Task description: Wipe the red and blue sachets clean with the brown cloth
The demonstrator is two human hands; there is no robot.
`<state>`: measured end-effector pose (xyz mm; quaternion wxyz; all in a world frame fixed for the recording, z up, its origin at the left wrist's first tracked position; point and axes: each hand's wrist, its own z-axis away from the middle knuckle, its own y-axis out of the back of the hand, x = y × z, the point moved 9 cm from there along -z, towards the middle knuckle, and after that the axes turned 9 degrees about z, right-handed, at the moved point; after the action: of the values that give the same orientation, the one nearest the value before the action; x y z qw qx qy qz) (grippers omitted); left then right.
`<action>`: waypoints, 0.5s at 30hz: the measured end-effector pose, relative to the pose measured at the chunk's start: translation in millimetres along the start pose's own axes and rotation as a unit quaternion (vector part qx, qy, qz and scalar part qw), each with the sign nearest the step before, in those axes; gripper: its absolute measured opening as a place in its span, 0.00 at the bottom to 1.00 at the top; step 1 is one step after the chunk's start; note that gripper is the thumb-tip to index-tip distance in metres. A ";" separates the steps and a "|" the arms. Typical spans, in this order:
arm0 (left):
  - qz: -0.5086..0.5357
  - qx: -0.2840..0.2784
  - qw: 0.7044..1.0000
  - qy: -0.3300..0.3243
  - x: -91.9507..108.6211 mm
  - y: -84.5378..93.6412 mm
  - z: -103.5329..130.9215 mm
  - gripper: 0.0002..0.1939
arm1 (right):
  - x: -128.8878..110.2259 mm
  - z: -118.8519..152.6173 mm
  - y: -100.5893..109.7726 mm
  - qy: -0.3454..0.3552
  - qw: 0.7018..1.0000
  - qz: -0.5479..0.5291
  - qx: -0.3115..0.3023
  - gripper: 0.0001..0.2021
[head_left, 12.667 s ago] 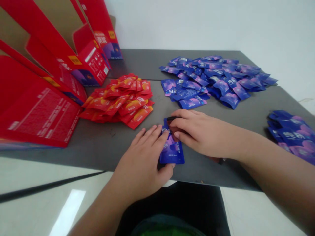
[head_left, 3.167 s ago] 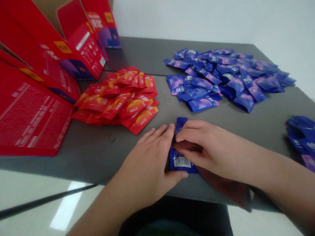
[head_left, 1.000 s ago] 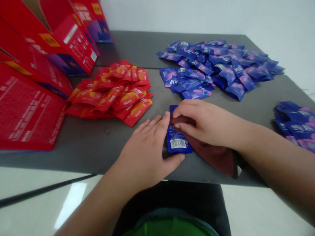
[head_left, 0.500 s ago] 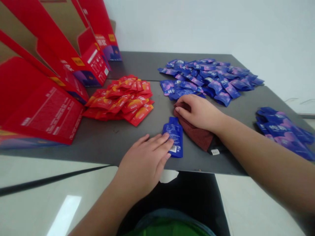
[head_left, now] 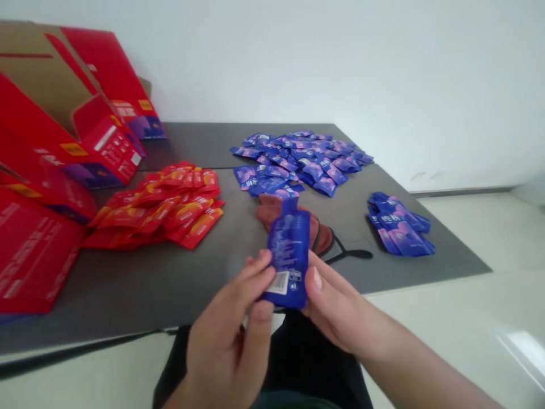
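Observation:
A blue spouted pouch [head_left: 290,244] is held up in front of me, its printed back and barcode facing me and its narrow neck pointing away. My left hand [head_left: 232,324] grips its left edge with the fingers and thumb. On the other side, my right hand [head_left: 336,307] holds the right edge, thumb in front and fingers behind. Beyond the pouch, a brown cloth [head_left: 269,209] with a dark strap lies on the table, partly hidden by the pouch.
Red pouches [head_left: 162,207] are heaped at the left, beside open red cartons [head_left: 102,139]. A large pile of blue pouches [head_left: 306,159] lies at the back. Several more blue pouches [head_left: 400,224] are stacked at the right of the grey table [head_left: 409,272].
The pouch has been lifted off the table and now sits between both hands. My right hand has let go of the brown cloth. The view has shifted right and up.

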<state>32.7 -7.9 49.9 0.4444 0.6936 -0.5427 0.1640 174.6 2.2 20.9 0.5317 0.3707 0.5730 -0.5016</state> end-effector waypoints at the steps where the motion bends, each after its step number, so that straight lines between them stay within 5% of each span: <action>1: -0.008 -0.053 0.998 -0.037 9.6 -19.0 -3.4 0.21 | 9.9 7.3 1.2 -0.021 0.998 -0.065 0.019 0.30; 5: -0.060 -0.217 0.963 -0.151 36.3 -77.0 -12.6 0.19 | 17.0 30.3 46.5 -0.026 0.977 -0.111 0.183 0.23; 9: -0.087 -0.284 0.940 -0.167 38.9 -96.0 -20.7 0.25 | -22.7 56.1 122.5 0.003 0.944 0.161 0.288 0.22; 10: -0.103 -0.285 0.939 -0.162 34.8 -97.2 -24.4 0.27 | -37.5 61.7 142.9 0.005 0.912 0.272 0.307 0.24; 12: -0.149 -0.274 0.940 -0.136 20.0 -97.8 -34.3 0.29 | -70.2 74.3 183.3 0.015 0.791 0.481 0.378 0.31; 15: -0.216 -0.261 0.939 -0.064 -11.5 -96.7 -49.1 0.33 | -84.2 72.3 221.6 -0.033 0.619 0.678 0.395 0.35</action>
<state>128.0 39.6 26.4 0.5990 0.6627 -0.4308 -0.1283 417.6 -9.6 68.4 0.5419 0.8111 -0.1123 -0.1892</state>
